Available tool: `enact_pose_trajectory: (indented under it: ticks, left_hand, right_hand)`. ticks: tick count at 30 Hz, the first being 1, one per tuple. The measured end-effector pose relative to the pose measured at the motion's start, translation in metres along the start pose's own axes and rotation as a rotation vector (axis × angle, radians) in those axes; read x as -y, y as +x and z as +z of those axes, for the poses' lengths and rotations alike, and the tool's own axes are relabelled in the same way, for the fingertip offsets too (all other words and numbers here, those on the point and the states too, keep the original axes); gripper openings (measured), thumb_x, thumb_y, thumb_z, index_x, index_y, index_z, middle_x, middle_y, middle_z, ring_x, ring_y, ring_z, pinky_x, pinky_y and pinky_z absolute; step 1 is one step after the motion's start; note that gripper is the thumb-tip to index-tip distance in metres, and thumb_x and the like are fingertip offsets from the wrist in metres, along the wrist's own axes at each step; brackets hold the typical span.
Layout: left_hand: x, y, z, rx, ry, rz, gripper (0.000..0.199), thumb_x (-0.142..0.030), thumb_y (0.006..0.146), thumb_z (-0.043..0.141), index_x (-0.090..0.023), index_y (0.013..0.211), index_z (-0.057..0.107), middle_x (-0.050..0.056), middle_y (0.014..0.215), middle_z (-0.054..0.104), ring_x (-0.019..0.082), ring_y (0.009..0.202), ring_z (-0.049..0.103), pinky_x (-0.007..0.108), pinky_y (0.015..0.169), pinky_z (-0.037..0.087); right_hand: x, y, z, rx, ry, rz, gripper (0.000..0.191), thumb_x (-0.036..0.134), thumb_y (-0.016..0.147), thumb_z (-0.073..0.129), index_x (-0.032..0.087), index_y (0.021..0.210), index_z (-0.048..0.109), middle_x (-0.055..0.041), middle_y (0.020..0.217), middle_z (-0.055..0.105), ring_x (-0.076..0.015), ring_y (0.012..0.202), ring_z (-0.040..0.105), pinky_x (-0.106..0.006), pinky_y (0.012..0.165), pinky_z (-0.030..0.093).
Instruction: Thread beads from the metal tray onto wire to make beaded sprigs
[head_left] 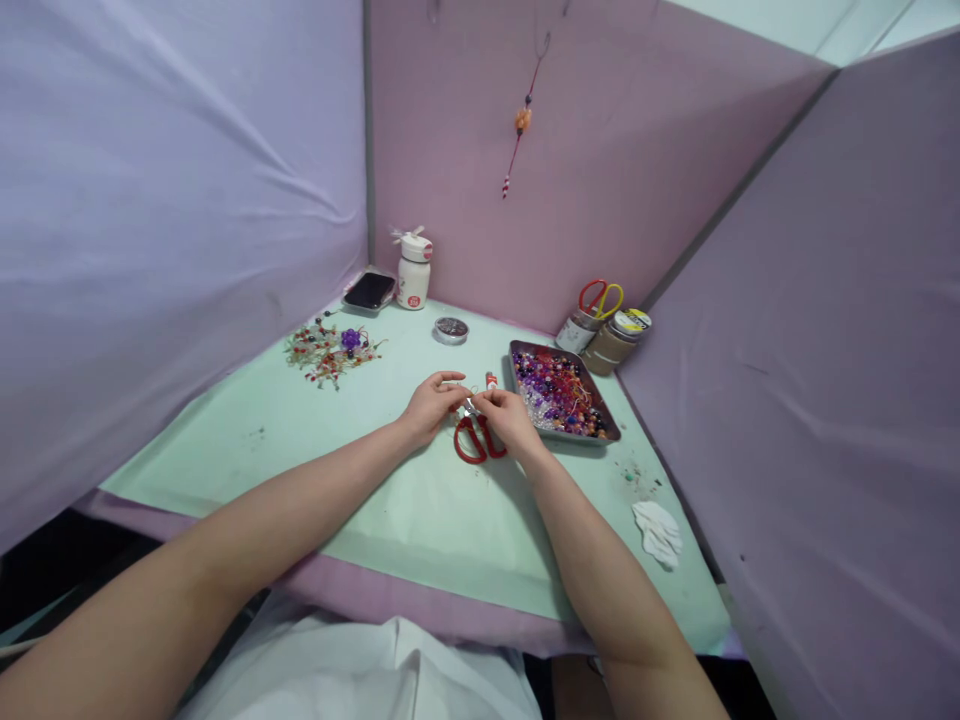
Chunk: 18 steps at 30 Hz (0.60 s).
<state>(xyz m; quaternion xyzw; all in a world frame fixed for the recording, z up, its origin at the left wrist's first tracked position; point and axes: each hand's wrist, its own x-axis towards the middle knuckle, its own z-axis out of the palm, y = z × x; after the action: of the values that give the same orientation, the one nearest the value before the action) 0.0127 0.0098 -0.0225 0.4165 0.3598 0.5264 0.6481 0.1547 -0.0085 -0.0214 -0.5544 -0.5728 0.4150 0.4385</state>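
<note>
Near the middle of the pale green table [277,455], my left hand [436,404] and my right hand [507,414] meet at the fingertips. Both pinch something too small to make out, perhaps a thin strand. Red-handled scissors [470,441] lie on the table just below the fingers, their blades partly hidden by my hands. A small red and white lighter [491,381] lies just beyond my right hand. To the right of it is a dark tray [577,438] filled with purple, red and clear beads [559,390].
Beaded strands [330,352] lie at the left, near a phone [370,291] and a white bottle [414,270]. A round container [451,330] stands at the back. Jars [616,343] and upright scissors [600,298] are back right. Crumpled white cloth [658,534] lies front right.
</note>
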Motion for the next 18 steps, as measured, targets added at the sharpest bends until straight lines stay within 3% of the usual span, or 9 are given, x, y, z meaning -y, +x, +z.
enact_pose_trajectory:
  ticks: [3, 8, 13, 18]
  left_hand:
    - [-0.0014, -0.0008, 0.0015, 0.005, -0.006, -0.034, 0.038, -0.016, 0.062, 0.071, -0.015, 0.094, 0.053, -0.006, 0.056, 0.054, 0.007, 0.052, 0.045, 0.022, 0.053, 0.031]
    - [-0.0025, -0.0041, 0.0041, 0.012, 0.041, -0.055, 0.036, -0.016, 0.063, 0.07, -0.016, 0.093, 0.05, -0.005, 0.059, 0.055, 0.007, 0.051, 0.044, 0.022, 0.052, 0.031]
    - [-0.0035, -0.0071, 0.0053, 0.092, 0.054, -0.083, 0.038, -0.019, 0.064, 0.072, -0.017, 0.096, 0.049, -0.002, 0.071, 0.061, 0.007, 0.055, 0.049, 0.022, 0.053, 0.034]
    - [-0.0015, -0.0048, 0.0032, 0.093, 0.029, -0.082, 0.036, -0.02, 0.066, 0.072, -0.017, 0.096, 0.052, -0.004, 0.063, 0.056, 0.007, 0.053, 0.048, 0.023, 0.054, 0.035]
  right_hand:
    - [0.0012, 0.0001, -0.0014, 0.022, 0.014, 0.02, 0.027, 0.044, 0.07, 0.061, 0.017, 0.069, 0.061, 0.0041, 0.056, 0.051, -0.0088, 0.051, 0.04, -0.023, 0.05, 0.029]
    - [0.0023, 0.003, -0.0024, -0.024, 0.045, -0.065, 0.026, 0.039, 0.067, 0.066, 0.018, 0.081, 0.063, 0.001, 0.072, 0.062, -0.0122, 0.067, 0.052, -0.025, 0.063, 0.04]
    - [-0.0006, 0.005, -0.0026, -0.051, 0.107, -0.084, 0.019, 0.038, 0.07, 0.063, 0.02, 0.071, 0.06, 0.0041, 0.058, 0.052, -0.0109, 0.057, 0.044, -0.025, 0.058, 0.037]
    - [-0.0032, 0.0057, -0.0028, -0.046, 0.11, -0.08, 0.02, 0.039, 0.07, 0.063, 0.019, 0.071, 0.06, 0.0036, 0.06, 0.054, -0.0099, 0.054, 0.04, -0.024, 0.055, 0.035]
